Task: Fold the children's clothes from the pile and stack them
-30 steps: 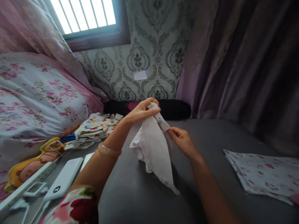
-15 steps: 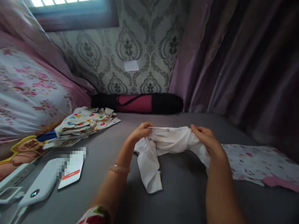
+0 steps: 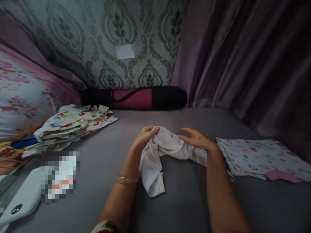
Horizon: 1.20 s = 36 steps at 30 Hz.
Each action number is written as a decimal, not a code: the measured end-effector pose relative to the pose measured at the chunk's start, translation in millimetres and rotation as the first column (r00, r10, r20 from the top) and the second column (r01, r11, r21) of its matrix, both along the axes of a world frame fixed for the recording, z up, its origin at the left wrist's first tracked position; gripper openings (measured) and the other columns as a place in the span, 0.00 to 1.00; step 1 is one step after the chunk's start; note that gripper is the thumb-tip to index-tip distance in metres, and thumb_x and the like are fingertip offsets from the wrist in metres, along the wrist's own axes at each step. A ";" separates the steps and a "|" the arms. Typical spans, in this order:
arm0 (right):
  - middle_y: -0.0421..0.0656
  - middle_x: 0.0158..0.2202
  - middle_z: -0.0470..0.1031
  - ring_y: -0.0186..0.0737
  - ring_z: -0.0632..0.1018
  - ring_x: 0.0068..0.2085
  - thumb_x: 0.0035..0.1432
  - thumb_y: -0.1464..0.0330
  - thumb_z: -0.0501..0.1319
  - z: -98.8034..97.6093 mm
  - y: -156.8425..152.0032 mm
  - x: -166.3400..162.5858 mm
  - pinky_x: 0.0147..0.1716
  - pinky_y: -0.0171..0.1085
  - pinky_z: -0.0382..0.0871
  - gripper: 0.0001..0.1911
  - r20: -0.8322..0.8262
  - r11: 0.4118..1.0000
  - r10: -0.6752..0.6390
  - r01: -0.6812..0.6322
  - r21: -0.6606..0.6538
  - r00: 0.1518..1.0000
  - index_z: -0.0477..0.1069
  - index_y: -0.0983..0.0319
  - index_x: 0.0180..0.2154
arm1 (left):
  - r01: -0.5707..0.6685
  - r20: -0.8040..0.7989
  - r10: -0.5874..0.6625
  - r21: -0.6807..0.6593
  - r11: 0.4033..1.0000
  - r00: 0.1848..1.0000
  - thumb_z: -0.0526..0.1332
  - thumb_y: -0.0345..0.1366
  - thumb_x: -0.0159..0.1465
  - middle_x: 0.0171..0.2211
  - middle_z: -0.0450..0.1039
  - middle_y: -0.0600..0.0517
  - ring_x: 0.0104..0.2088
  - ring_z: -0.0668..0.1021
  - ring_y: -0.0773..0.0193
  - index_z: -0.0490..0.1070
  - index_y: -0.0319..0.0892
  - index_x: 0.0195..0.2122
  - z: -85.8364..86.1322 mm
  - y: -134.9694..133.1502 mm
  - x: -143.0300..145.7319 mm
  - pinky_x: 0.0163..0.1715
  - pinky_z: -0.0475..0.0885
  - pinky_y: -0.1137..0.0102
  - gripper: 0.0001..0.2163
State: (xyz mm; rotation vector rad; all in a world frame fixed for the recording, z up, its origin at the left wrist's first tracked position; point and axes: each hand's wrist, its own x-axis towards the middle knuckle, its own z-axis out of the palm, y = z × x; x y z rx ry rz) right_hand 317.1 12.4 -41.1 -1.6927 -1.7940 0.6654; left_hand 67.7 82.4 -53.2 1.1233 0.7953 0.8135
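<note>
A small white garment (image 3: pixel 155 161) lies bunched on the grey bed surface (image 3: pixel 184 200) in front of me. My left hand (image 3: pixel 145 136) pinches its top left corner, fingers closed on the cloth. My right hand (image 3: pixel 198 139) rests on the garment's right part with fingers stretched out and slightly spread. One end of the garment hangs down toward me between my forearms.
A folded white cloth with red spots (image 3: pixel 259 157) lies at the right. A pile of colourful printed clothes (image 3: pixel 70 124) sits at the left by a floral pillow (image 3: pixel 21 100). A pink-and-black roll (image 3: pixel 136 98) lies against the wall. A white power bank (image 3: pixel 19 202) is at the lower left.
The garment came down from being held up in the air to the bed. My right hand let go of its grip and now lies open on the cloth. The view tilted downward.
</note>
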 end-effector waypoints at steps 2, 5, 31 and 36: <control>0.46 0.45 0.77 0.44 0.77 0.43 0.49 0.56 0.65 0.3 3.1 -11.8 0.45 0.43 0.71 0.22 -0.080 0.990 0.138 -0.141 -0.028 0.987 0.75 0.56 0.46 | 0.020 0.035 -0.020 -0.019 1.000 0.999 0.69 0.45 0.51 0.23 0.72 0.52 0.24 0.73 0.68 0.73 0.38 0.27 0.4 -1.9 0.5 0.26 0.69 0.73 0.14; 0.46 0.42 0.78 0.43 0.77 0.42 0.50 0.57 0.64 -3.8 7.3 -18.1 0.41 0.40 0.72 0.21 -0.169 0.969 0.216 -0.232 -0.084 0.962 0.76 0.59 0.45 | 0.034 0.042 -0.032 -0.037 0.999 0.999 0.68 0.47 0.53 0.24 0.73 0.51 0.25 0.74 0.67 0.73 0.38 0.28 -2.5 -2.1 0.9 0.28 0.70 0.71 0.15; 0.45 0.37 0.78 0.42 0.76 0.37 0.48 0.58 0.63 18.7 -15.7 21.0 0.37 0.38 0.69 0.17 -0.241 0.997 -0.068 0.077 0.029 0.968 0.76 0.62 0.37 | 0.064 -0.334 0.085 0.412 0.909 0.939 0.63 0.49 0.53 0.20 0.64 0.56 0.23 0.65 0.70 0.70 0.38 0.26 20.3 -3.3 -30.2 0.23 0.58 0.74 0.16; 0.44 0.32 0.77 0.42 0.75 0.36 0.52 0.56 0.60 47.6 -6.4 -1.7 0.35 0.38 0.66 0.16 -0.104 0.981 -0.042 0.061 0.185 0.994 0.76 0.62 0.31 | -0.142 -0.158 0.208 0.350 0.926 0.965 0.65 0.50 0.50 0.21 0.65 0.56 0.21 0.66 0.70 0.70 0.39 0.27 58.3 8.0 -50.6 0.21 0.59 0.75 0.18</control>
